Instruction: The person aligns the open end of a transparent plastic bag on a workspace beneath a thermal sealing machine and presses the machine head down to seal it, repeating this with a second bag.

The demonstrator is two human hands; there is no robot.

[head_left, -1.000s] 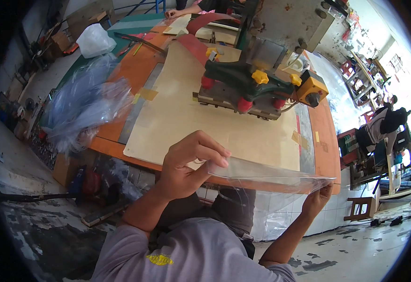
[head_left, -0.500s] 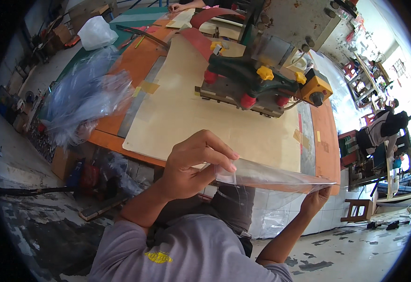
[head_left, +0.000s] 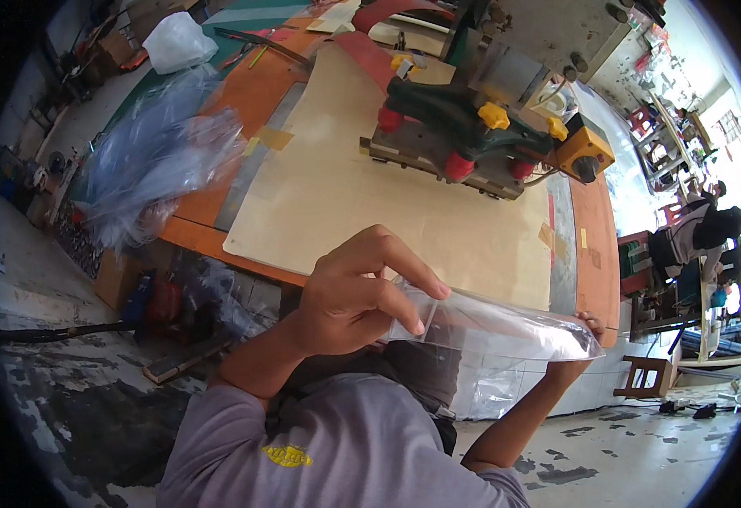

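A clear plastic sheet (head_left: 506, 326), folded or layered along its left end, is stretched between my hands in front of the table's near edge. My left hand (head_left: 349, 292) grips its left end, with bent fingertips against the film. At the far right end, my right hand (head_left: 580, 345) pinches the sheet; part of that hand is behind the film. The sheet bows and catches bright light toward the right. Beyond it lies a cream board (head_left: 370, 229) on the orange table (head_left: 592, 254).
A press head with a dark green frame (head_left: 464, 118) and red and yellow knobs stands over the board. An orange control box (head_left: 585, 154) is at its right. Crumpled clear film (head_left: 154, 161) lies at the left, below a white bag (head_left: 179, 42). Another person (head_left: 692, 233) is at far right.
The sheet has tilted, so its right part shows a wider, curved, shiny face. My right hand has turned, with fingertips now showing above the sheet's edge. My left hand keeps its grip.
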